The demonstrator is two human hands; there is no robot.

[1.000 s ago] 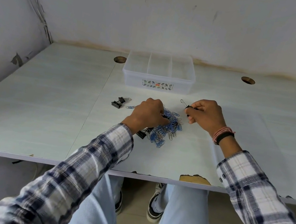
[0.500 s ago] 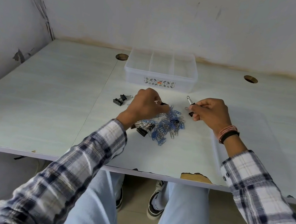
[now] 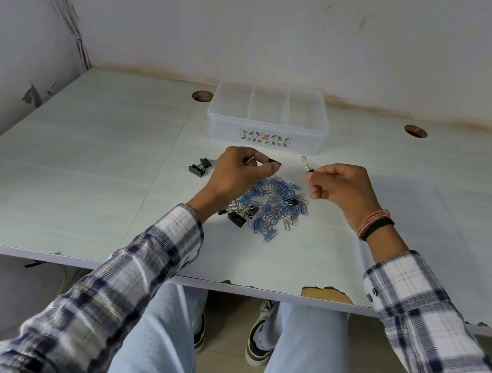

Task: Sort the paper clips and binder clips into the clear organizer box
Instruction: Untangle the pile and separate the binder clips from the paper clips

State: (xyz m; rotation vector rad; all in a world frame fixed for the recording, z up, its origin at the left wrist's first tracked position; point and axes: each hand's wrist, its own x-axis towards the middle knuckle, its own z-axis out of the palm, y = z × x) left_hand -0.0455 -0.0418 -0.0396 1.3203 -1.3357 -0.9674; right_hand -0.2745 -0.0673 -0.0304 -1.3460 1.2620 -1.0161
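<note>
A heap of blue and silver paper clips (image 3: pixel 274 205) lies mid-table, with black binder clips mixed in at its left edge (image 3: pixel 237 218). My left hand (image 3: pixel 237 174) hovers above the heap's far left, fingers pinched on a small black binder clip (image 3: pixel 274 162). My right hand (image 3: pixel 342 186) is raised to the heap's right, pinching another binder clip (image 3: pixel 307 164) whose wire handle points up. The clear organizer box (image 3: pixel 264 138), with three compartments, stands just beyond both hands. It looks empty.
Two loose black binder clips (image 3: pixel 199 166) lie left of my left hand. Round cable holes (image 3: pixel 202 95) (image 3: pixel 415 131) sit either side of the box near the back wall. The table's front edge is chipped (image 3: pixel 326 293).
Both hands have lifted off the heap and moved toward the box. The left hand came up holding a binder clip; the right kept its clip.
</note>
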